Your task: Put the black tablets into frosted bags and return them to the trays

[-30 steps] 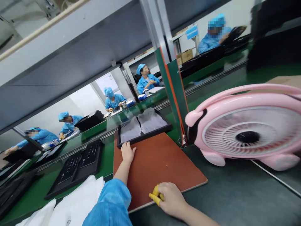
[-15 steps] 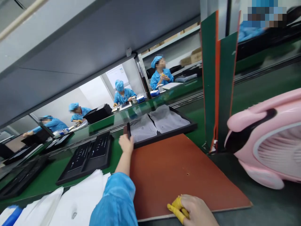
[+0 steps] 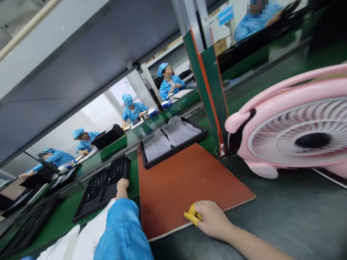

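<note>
Lying centre-left, the black tray (image 3: 104,196) slanted lengthwise toward the frame's upper right, its right end beside the nearer left hand (image 3: 123,184), grip unclear; the right hand (image 3: 210,217) was curled inward.

Board (image 3: 187,187) central, covered tray (image 3: 176,149) along far edge, fan (image 3: 295,141) right, panel tray (image 3: 93,206) left

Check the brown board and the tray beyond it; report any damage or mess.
The board has a small mark, perhaps a chip or hole, breaking its mostly plain surface. In the tray, the pale sheets look rumpled rather than flat. I see no spill there.
</note>
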Tool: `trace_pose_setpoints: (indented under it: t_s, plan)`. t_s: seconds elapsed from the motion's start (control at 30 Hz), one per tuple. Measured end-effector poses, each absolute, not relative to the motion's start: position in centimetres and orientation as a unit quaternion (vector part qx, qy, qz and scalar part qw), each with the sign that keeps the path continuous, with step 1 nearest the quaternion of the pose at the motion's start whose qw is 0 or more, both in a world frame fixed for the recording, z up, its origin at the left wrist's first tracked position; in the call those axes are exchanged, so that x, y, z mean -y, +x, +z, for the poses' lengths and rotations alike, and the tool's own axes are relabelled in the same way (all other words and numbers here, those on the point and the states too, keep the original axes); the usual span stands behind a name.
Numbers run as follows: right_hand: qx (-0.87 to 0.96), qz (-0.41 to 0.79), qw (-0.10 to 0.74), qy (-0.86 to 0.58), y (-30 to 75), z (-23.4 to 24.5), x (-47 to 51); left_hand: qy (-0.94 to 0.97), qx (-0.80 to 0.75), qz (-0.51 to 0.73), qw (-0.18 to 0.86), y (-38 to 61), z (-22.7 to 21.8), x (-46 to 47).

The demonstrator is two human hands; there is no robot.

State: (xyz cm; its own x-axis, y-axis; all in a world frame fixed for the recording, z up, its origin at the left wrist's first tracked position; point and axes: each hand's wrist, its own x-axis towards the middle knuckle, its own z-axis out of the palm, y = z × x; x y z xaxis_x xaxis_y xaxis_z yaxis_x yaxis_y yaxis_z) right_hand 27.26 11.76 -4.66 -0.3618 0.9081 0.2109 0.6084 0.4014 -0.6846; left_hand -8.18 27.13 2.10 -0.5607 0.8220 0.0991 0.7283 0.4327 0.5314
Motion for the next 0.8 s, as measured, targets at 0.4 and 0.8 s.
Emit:
trace_pose_setpoints:
  t_s: [0.4, 0.8]
  plan:
    - [0.784, 0.263, 0.316, -0.466, 27.6, -3.5, -11.6, 0.554, -0.791, 0.258, 0.038, -6.2, 10.8, -18.6]
    - [0.312, 0.756, 0.447, -0.361, 14.9, -1.0, -9.4, 0.691, -0.639, 0.294, 0.164, 3.4, 5.4, -4.3]
